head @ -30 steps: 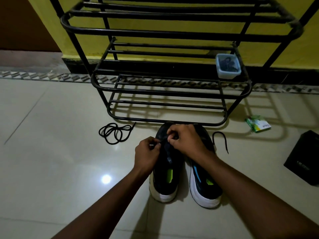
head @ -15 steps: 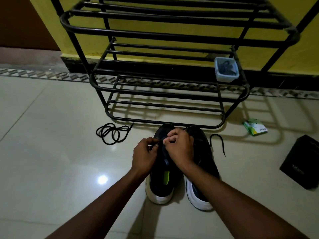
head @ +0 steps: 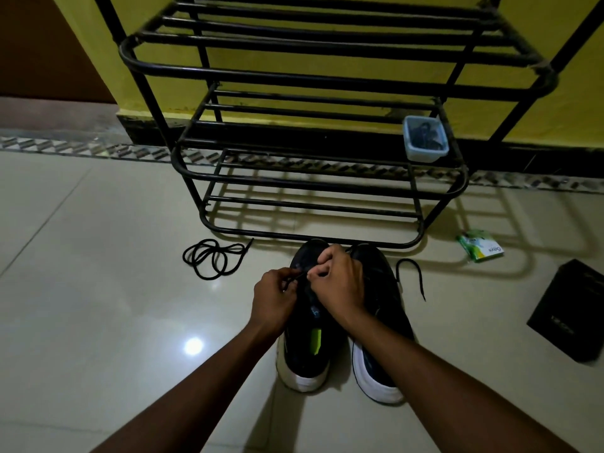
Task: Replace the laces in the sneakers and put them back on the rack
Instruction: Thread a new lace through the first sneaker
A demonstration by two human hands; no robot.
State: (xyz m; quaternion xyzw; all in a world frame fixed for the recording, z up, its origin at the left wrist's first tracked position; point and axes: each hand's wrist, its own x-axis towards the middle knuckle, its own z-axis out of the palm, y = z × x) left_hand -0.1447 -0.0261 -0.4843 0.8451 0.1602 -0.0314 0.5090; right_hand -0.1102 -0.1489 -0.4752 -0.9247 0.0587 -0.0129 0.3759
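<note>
Currently pinching a black lace (head: 295, 276) with the curled fingers of left hand (head: 274, 305) and right hand (head: 340, 289), over the toe end of the left sneaker (head: 307, 358). Standing just beside the right sneaker (head: 385, 325) on the floor (head: 98, 289), lower centre of the frame, directly before the rack (head: 327, 80), right of a second lace (head: 212, 260) lying coiled.

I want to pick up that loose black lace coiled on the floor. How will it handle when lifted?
The loose lace lies in slack loops, so it is probably floppy and will likely dangle. It looks thin, so probably light; the overlapping loops may tangle.
</note>
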